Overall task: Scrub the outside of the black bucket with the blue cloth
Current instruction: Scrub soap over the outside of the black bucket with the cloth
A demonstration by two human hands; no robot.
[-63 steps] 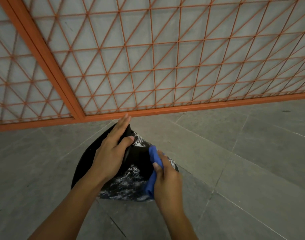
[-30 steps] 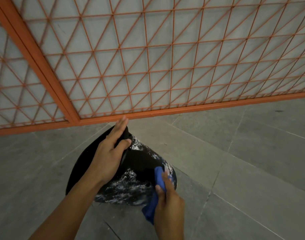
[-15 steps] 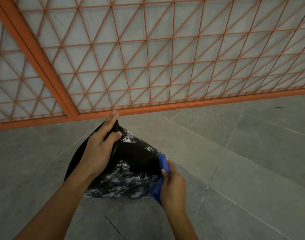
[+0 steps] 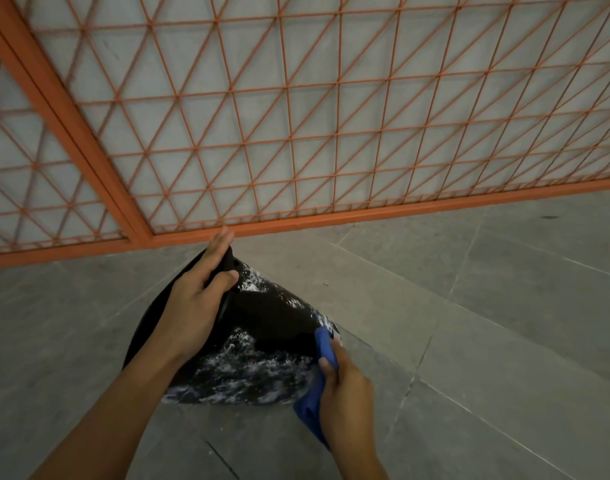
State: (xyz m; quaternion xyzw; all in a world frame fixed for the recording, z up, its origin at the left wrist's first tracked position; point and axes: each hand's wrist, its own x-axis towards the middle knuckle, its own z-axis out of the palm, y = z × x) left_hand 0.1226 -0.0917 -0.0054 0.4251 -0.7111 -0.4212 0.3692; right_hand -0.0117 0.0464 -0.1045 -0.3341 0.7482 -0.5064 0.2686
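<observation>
The black bucket (image 4: 262,317) lies tilted on the grey floor in the lower middle of the head view, its side streaked with white soap foam. My left hand (image 4: 196,299) holds its far rim, thumb hooked over the edge and fingers stretched along the outside. My right hand (image 4: 345,393) grips the blue cloth (image 4: 322,355) and presses it against the bucket's right side, near the foam. Part of the cloth hangs down below my right hand. The bucket's left side is hidden behind my left forearm.
An orange metal fence (image 4: 296,133) with a triangular grid stands just beyond the bucket, its bottom rail (image 4: 365,214) close to my left fingertips. Grey floor tiles (image 4: 487,323) spread out to the right and in front.
My right hand has rubbed the cloth up and down the bucket's right side and now sits slightly lower than half a second ago. My left hand keeps its hold on the rim.
</observation>
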